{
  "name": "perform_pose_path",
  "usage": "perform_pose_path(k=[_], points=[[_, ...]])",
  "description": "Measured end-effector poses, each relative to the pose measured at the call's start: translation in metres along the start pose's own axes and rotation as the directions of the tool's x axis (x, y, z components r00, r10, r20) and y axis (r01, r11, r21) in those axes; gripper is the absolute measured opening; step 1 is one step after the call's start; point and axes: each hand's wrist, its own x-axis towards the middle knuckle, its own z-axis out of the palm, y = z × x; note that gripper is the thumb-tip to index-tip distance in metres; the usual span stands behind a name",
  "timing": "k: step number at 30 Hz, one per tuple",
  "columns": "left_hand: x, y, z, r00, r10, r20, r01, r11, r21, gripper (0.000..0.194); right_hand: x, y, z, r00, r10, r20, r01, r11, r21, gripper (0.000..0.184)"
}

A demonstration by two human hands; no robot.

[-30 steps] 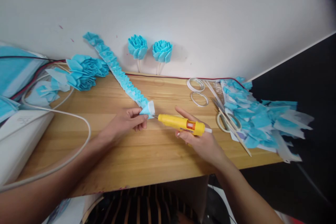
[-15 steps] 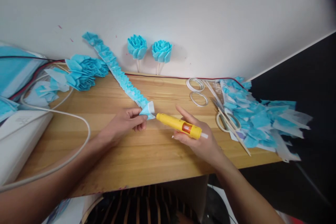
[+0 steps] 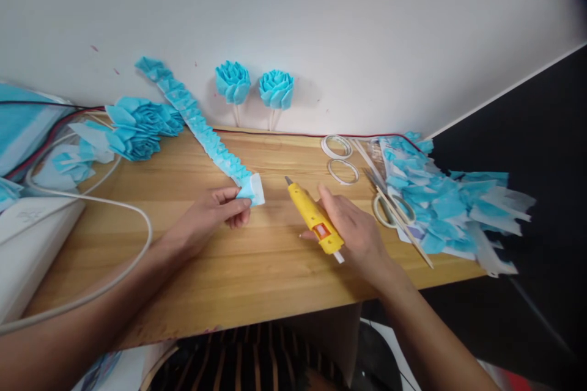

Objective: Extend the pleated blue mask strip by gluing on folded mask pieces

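Note:
My left hand (image 3: 215, 211) pinches the near end of a long strip of folded blue paper petals (image 3: 202, 128) that runs back across the wooden table (image 3: 257, 275) to the wall. My right hand (image 3: 355, 232) grips a yellow glue gun (image 3: 314, 219), its nozzle pointing up and left, a short way right of the strip's end and apart from it.
Two blue paper roses on sticks (image 3: 254, 88) lean on the wall. More paper flowers (image 3: 132, 125) lie at back left beside a white cable (image 3: 137, 214). To the right sit two tape rings (image 3: 339, 159), scissors (image 3: 389, 204), wooden sticks and a heap of blue paper scraps (image 3: 440, 201).
The glue gun's nozzle was at the strip's end; my right hand has pulled it back and swung it, so the nozzle now points away up the table. The left hand has kept hold.

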Motion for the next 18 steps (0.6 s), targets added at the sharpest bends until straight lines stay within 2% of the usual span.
perform_pose_path(k=[2,5,8,10,14,16,18], points=[[0.0,0.0,0.0,1.0,-0.001,-0.004,0.001,1.0,0.01,0.032,-0.009,0.013,0.003,0.988,0.119,0.101,-0.115,0.992,-0.052,0.078],[-0.001,0.002,0.001,1.0,-0.004,-0.004,0.004,1.0,0.021,0.033,-0.026,0.039,0.006,0.939,0.273,0.208,-0.251,0.96,-0.125,0.071],[-0.002,0.005,0.001,1.0,-0.004,0.008,0.003,0.999,0.044,0.034,-0.037,0.062,-0.003,0.916,0.274,0.293,-0.271,0.961,-0.052,0.066],[-0.002,0.006,0.001,1.0,-0.004,0.023,0.003,0.999,0.049,0.034,-0.035,0.066,-0.017,0.906,0.26,0.335,-0.284,0.959,0.024,0.064],[-0.004,0.006,0.002,0.998,-0.011,0.059,0.008,0.999,0.05,0.033,-0.003,0.04,-0.037,0.896,0.328,0.299,-0.394,0.899,0.193,0.066],[-0.005,0.007,0.002,0.997,-0.021,0.073,0.017,0.998,0.06,0.032,0.019,0.019,-0.032,0.895,0.338,0.293,-0.43,0.829,0.358,0.067],[-0.006,0.008,0.003,0.996,-0.03,0.081,0.024,0.997,0.071,0.032,0.04,0.002,-0.02,0.906,0.295,0.303,-0.416,0.75,0.514,0.069]])
